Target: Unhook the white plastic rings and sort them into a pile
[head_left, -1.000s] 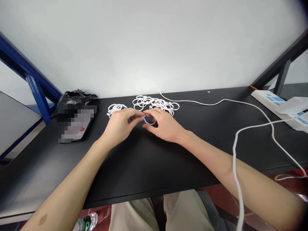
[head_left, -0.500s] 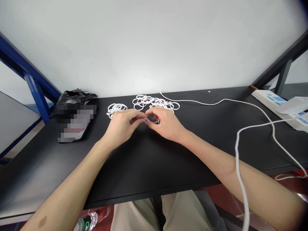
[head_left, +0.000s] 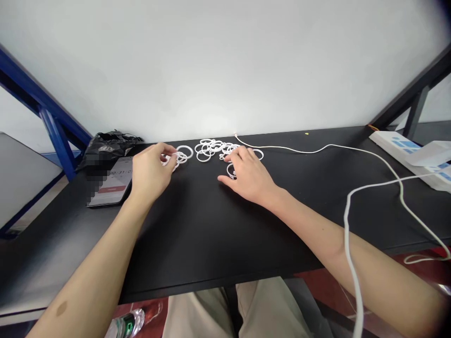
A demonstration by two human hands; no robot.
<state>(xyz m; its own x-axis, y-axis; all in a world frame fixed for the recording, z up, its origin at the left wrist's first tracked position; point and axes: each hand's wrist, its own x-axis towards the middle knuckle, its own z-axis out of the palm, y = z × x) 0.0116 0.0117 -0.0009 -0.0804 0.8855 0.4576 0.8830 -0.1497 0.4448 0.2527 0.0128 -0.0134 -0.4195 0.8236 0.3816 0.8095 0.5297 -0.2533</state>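
Observation:
At the left pile of thin white rings, my left hand has its thumb and forefinger apart, with parts of rings showing between them. One larger white ring lies at that pile's upper right, just beyond the fingertips. Over the near right side of the middle pile of white rings, my right hand spreads its thumb away from its fingers. A white ring shows partly between that thumb and the fingers, close to the table; whether the fingers touch it is hidden.
A phone and a crumpled black plastic bag lie at the left on the black table. A white cable crosses the right side, and another loops over my right forearm. A white power strip sits far right.
My hands were together at the middle, pinching a white ring. They have parted: the left moved left to the left pile, and the right opened over the middle pile.

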